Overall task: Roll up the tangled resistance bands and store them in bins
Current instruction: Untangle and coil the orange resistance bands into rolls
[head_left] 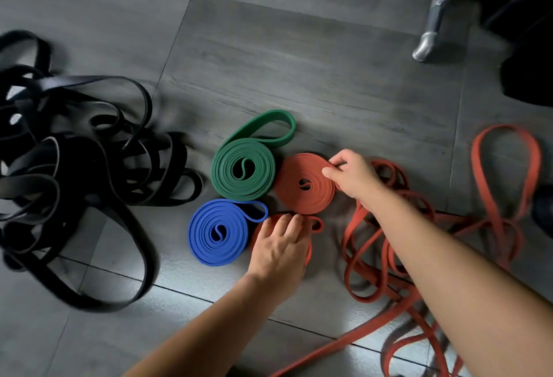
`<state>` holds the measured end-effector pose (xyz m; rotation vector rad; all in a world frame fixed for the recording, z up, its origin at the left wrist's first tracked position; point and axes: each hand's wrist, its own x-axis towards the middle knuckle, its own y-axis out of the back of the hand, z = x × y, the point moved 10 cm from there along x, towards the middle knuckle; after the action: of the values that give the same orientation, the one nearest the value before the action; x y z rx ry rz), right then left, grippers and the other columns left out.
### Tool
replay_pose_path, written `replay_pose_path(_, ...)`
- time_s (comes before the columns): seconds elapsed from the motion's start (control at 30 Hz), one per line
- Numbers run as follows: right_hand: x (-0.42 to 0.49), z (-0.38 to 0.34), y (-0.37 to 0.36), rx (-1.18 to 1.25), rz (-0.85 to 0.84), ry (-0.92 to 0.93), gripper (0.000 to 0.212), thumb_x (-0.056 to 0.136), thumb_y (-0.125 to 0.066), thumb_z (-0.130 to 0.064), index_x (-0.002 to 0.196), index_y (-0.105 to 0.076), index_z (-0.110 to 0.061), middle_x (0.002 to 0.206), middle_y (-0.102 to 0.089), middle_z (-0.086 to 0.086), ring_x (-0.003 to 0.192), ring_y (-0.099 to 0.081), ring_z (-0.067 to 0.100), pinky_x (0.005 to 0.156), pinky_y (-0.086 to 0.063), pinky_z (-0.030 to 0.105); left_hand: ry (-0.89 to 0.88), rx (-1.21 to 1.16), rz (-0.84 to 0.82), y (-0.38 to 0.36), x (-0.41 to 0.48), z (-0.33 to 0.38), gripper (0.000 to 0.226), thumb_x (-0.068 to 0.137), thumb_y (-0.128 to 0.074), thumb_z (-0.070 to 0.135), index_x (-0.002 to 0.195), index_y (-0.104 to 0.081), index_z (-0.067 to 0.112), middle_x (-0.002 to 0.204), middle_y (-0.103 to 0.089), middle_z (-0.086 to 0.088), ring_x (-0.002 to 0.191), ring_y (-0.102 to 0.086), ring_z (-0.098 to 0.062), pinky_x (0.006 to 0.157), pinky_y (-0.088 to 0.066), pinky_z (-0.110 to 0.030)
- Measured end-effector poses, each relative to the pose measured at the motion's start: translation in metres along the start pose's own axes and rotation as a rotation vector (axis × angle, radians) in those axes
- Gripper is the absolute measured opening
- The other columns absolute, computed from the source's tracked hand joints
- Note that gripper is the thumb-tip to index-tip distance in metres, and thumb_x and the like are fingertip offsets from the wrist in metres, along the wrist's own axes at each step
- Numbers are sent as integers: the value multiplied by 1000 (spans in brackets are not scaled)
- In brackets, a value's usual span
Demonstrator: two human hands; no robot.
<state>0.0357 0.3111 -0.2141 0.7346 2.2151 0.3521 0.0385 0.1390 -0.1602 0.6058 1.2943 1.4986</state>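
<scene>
The right hand [354,177] is pinching the outer edge of the red coil [302,194] between thumb and fingertips, on the side of the coil facing the red tangle [389,242]. The left hand [279,252] is lying over a second red coil [317,224], fingers spread and nearly straight. It is pressing the coil down onto the floor [299,62] rather than curling around it, and only the rim and a small end loop are showing past the fingers. Both red coils are sitting just beside the green coil [242,170] and the blue coil [218,233], the four packed together in the middle of the view. The black tangle [68,167] is sprawling at the left, well apart from the hands. No bin is showing anywhere (so storing is looking like a later step).

The bands are looking like flat rubber strips: light, soft and springy, with a grippy matte face. A coil is likely wanting to unwind once the pressure is coming off. The safest hold is probably across the whole disc, thumb on one face and fingers on the other, trapping the loose end loop. Lifting by the outer wrap alone is risking the roll spilling open.

No brand, label or writing is showing on any band; every surface is reading as plain colour. A metal leg [431,29] is standing at the upper right.
</scene>
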Motion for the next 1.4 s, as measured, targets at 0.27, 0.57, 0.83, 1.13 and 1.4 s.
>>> replay_pose_path(0.27,-17,-17,10,-584,218,165,22,86,-62,-34,100,-64,-17,110,-58,7,107,-53,30,87,-39,35,78,59,-85,-10,2,-8,60,53,-74,29,106,-65,2,124,-60,-19,114,-59,-33,92,-49,-42)
replay_pose_path(0.57,-28,-4,10,-495,182,44,20,87,-62,-30,104,-63,-19,109,-64,5,105,-58,28,80,-45,32,103,99,-125,-15,2,-13,83,49,-80,38,119,-61,-1,119,-61,-16,112,-59,-34,91,-50,-43)
replay_pose_path(0.83,-42,7,45,-258,226,144,34,83,-66,-16,116,-63,-10,113,-66,10,107,-62,23,95,-47,37,82,90,-103,-8,14,-8,60,47,-77,28,101,-68,3,109,-66,-12,99,-66,-28,84,-53,-44)
replay_pose_path(1.13,-69,39,125,-456,618,92,44,80,-66,-19,124,-57,-18,125,-50,11,115,-48,34,96,-41,46,84,66,-63,1,24,-7,53,55,-69,21,106,-65,10,93,-62,-7,80,-62,-29,71,-55,-41)
replay_pose_path(1.4,-71,46,130,-545,493,42,25,87,-62,-26,108,-67,-14,109,-67,10,102,-59,34,88,-39,39,144,4,-303,-5,19,-8,63,85,-46,24,144,-25,16,141,-33,-3,130,-32,-25,108,-29,-38)
